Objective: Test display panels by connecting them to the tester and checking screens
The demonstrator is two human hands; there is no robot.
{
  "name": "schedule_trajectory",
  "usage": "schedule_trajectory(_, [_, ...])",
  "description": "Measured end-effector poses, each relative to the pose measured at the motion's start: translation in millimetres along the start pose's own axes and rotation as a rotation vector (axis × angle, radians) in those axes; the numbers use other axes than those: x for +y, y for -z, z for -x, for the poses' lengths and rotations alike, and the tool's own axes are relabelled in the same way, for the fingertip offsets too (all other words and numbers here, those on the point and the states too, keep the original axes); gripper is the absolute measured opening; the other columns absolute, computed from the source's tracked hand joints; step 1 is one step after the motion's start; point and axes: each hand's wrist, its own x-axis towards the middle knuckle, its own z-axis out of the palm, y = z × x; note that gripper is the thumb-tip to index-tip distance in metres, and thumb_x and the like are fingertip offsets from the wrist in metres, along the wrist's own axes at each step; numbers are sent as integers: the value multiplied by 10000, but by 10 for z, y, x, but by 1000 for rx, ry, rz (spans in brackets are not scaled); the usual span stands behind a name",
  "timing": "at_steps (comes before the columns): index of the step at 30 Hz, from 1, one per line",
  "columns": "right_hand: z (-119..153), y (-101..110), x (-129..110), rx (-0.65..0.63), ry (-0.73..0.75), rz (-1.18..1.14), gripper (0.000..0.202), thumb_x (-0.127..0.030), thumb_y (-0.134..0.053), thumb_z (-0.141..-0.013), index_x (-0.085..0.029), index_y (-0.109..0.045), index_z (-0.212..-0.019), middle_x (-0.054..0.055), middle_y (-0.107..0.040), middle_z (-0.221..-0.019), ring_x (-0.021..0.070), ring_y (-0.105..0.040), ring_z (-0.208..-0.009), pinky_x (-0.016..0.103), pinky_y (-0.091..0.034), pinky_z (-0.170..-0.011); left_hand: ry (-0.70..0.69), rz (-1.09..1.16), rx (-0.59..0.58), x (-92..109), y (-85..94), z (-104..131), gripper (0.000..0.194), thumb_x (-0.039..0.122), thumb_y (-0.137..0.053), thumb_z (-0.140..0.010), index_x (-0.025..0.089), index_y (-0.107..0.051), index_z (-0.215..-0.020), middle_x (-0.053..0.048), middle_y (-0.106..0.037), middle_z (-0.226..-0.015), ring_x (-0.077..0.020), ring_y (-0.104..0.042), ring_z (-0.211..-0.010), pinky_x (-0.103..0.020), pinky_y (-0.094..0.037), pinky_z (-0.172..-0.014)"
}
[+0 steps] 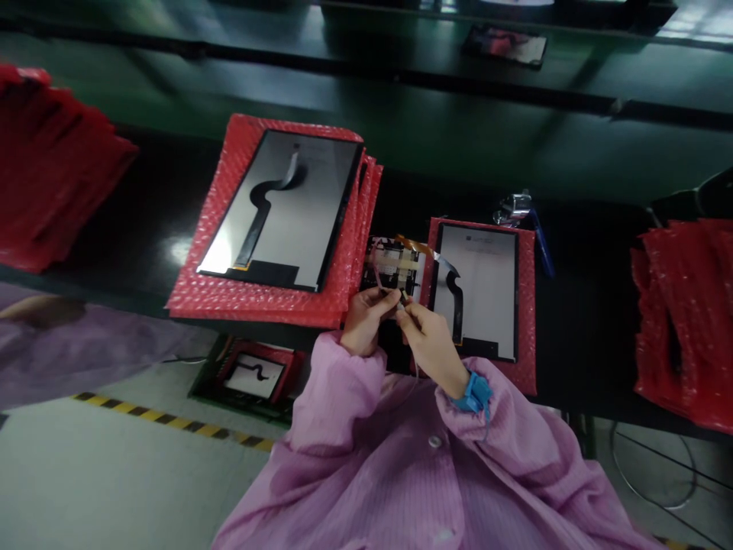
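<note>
My left hand (pixel 365 319) and my right hand (pixel 427 336) meet at the near edge of a small circuit board assembly (pixel 395 263). The fingers of both are pinched round a small connector or cable end, too small to make out. An orange ribbon cable (pixel 415 246) runs from the board towards the display panel (pixel 481 283) on my right, which lies on red bubble wrap with a black flex cable on its back. A blue wrist strap (pixel 474 393) is on my right wrist. Left of the board, another display panel (pixel 309 206) lies on stacked red bubble bags (pixel 229 168).
Piles of red bubble bags stand at the far left (pixel 51 168) and far right (pixel 687 321). A blue pen-like tool (pixel 543 243) lies beside a shiny metal object (pixel 514 208). Below the bench is a crate with a panel (pixel 255 376). Another person's sleeve (pixel 85 344) shows at left.
</note>
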Motion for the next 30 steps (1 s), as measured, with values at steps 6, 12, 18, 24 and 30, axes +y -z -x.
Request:
schedule_trajectory(6, [-70,20,-25,-23,21,69,330,-309,-466,-978,-202,-462,-666,-13,-519,-602,118,-482,-565,242,-285,-581,34,-11,-12,32,-3,-4,481,409,-976,-341,125,-709,-621,-30,-699,-636,-122,-635,-595,-232,-508,-597])
schedule_trajectory(12, [-12,-44,6,10,1,134,266,-289,-424,-1004,-187,-565,-803,16,-584,-656,142,-530,-590,249,-300,-593,42,-8,15,12,-10,0,500,418,-981,-301,137,-702,-606,-30,-695,-617,-125,-645,-622,-218,-506,-613])
schedule_trajectory(18, [34,-76,38,22,-10,160,288,-292,-401,-1017,-185,-585,-822,20,-603,-642,148,-558,-575,244,-325,-584,80,-32,-12,29,2,9,498,419,-983,-312,136,-698,-606,-57,-714,-653,-150,-663,-645,-229,-507,-596])
schedule_trajectory(24, [46,-84,42,22,-3,178,289,-278,-383,-1020,-182,-600,-853,21,-611,-626,151,-562,-553,244,-335,-574,77,-37,-26,5,33,-9,463,379,-978,-363,132,-688,-627,-72,-716,-679,-174,-681,-682,-250,-518,-630])
schedule_trajectory(30, [67,-93,49,32,7,198,294,-279,-374,-1020,-179,-595,-854,51,-652,-700,165,-583,-605,255,-337,-607,69,-44,-40,-12,28,-3,434,382,-969,-386,143,-692,-619,-38,-688,-624,-150,-647,-610,-252,-502,-598])
